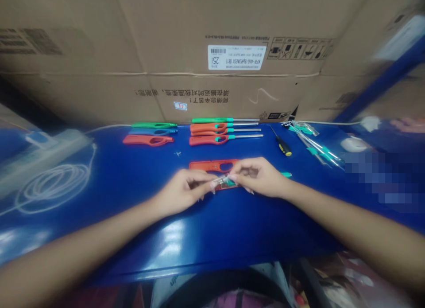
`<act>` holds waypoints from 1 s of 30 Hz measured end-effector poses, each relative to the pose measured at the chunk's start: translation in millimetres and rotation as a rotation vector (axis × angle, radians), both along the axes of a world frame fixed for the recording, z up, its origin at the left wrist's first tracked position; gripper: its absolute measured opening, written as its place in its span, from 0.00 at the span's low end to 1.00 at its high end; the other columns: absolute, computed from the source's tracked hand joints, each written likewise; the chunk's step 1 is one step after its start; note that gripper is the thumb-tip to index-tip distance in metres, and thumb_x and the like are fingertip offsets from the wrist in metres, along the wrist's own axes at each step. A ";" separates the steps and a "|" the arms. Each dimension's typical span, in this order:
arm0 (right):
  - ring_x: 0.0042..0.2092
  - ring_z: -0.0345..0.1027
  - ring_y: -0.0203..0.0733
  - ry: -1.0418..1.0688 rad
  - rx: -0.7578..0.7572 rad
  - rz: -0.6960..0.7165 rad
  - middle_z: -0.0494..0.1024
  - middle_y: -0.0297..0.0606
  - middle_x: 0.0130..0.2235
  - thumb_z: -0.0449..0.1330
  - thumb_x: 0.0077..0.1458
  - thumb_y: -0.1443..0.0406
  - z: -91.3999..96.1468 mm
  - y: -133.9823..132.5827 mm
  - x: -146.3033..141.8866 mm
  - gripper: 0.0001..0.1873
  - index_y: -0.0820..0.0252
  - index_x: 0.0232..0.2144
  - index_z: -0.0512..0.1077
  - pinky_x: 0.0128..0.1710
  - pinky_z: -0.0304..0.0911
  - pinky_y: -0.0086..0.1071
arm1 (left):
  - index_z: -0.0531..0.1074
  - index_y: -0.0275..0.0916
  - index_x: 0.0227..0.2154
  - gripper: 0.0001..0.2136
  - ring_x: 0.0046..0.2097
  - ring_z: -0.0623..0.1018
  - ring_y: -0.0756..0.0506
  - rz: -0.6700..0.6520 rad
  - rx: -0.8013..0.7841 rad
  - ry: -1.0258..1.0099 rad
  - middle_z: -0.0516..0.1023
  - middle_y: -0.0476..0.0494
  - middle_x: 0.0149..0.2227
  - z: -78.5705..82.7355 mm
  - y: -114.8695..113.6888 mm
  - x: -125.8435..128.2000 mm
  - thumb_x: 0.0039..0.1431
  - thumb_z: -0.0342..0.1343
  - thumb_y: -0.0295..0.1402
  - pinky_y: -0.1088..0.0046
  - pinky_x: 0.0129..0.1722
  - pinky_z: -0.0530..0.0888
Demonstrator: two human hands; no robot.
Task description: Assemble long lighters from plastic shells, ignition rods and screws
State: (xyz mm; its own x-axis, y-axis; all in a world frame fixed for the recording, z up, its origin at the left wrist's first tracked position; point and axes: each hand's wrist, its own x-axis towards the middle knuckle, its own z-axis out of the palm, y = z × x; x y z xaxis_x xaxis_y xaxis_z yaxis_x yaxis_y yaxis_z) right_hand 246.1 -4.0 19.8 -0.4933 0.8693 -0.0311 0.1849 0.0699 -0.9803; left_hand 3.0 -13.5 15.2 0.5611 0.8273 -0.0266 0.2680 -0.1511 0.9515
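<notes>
My left hand (181, 190) and my right hand (257, 177) meet at the middle of the blue table (133, 188). Both pinch a small clear tube with a green piece (223, 181), held just above an orange lighter shell (212, 166) that lies flat on the table. A green tip (286, 174) sticks out past my right hand.
Behind lie empty green, blue and orange shells (151, 133) and assembled long-nozzle lighters (222, 130). A black-and-yellow screwdriver (281, 144) and loose inner parts (315, 144) lie at the right. A white power strip with coiled cable (49, 175) sits at the left. Cardboard boxes (212, 51) wall the back.
</notes>
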 end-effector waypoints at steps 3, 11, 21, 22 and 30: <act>0.19 0.62 0.28 -0.004 0.030 0.001 0.74 0.32 0.23 0.68 0.52 0.53 -1.0 -0.6 -0.4 0.18 0.64 0.32 0.75 0.17 0.59 0.24 | 0.82 0.32 0.42 0.14 0.26 0.71 0.52 -0.010 0.022 0.005 0.82 0.41 0.32 1.8 -0.2 0.7 0.63 0.60 0.39 0.79 0.25 0.67; 0.19 0.64 0.29 0.008 0.004 0.016 0.72 0.30 0.20 0.68 0.52 0.52 2.5 1.4 -0.8 0.18 0.63 0.32 0.74 0.18 0.62 0.24 | 0.81 0.35 0.46 0.15 0.27 0.73 0.51 0.006 0.001 0.013 0.83 0.41 0.34 -0.5 1.0 -0.6 0.63 0.59 0.40 0.78 0.25 0.70; 0.17 0.61 0.27 -0.019 -0.043 0.000 0.71 0.27 0.19 0.69 0.52 0.55 5.2 4.2 -3.8 0.16 0.64 0.30 0.74 0.17 0.60 0.22 | 0.81 0.36 0.45 0.15 0.27 0.73 0.52 0.013 0.001 0.040 0.83 0.41 0.34 -1.1 0.9 0.4 0.63 0.60 0.41 0.78 0.26 0.70; 0.17 0.61 0.27 -0.021 -0.045 -0.002 0.71 0.27 0.19 0.69 0.52 0.56 5.4 3.9 -4.3 0.16 0.64 0.30 0.73 0.16 0.59 0.21 | 0.81 0.36 0.45 0.15 0.27 0.73 0.52 0.014 0.002 0.038 0.83 0.41 0.34 -1.5 0.8 0.4 0.63 0.60 0.41 0.79 0.26 0.70; 0.18 0.63 0.27 0.012 -0.073 -0.016 0.72 0.28 0.20 0.70 0.49 0.53 8.2 3.2 -3.9 0.20 0.64 0.29 0.73 0.16 0.62 0.22 | 0.81 0.35 0.45 0.14 0.25 0.73 0.53 0.039 0.013 0.024 0.83 0.42 0.33 -0.6 0.5 0.8 0.63 0.60 0.39 0.80 0.25 0.71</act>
State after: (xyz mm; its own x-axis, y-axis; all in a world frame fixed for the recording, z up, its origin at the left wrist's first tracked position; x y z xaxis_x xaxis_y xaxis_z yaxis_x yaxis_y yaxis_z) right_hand 242.2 -0.7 28.0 -0.4798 0.8729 -0.0890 0.1741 -0.0047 -0.9847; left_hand 3.8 -13.0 14.6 0.5274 0.8491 -0.0292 0.2971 -0.1521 0.9426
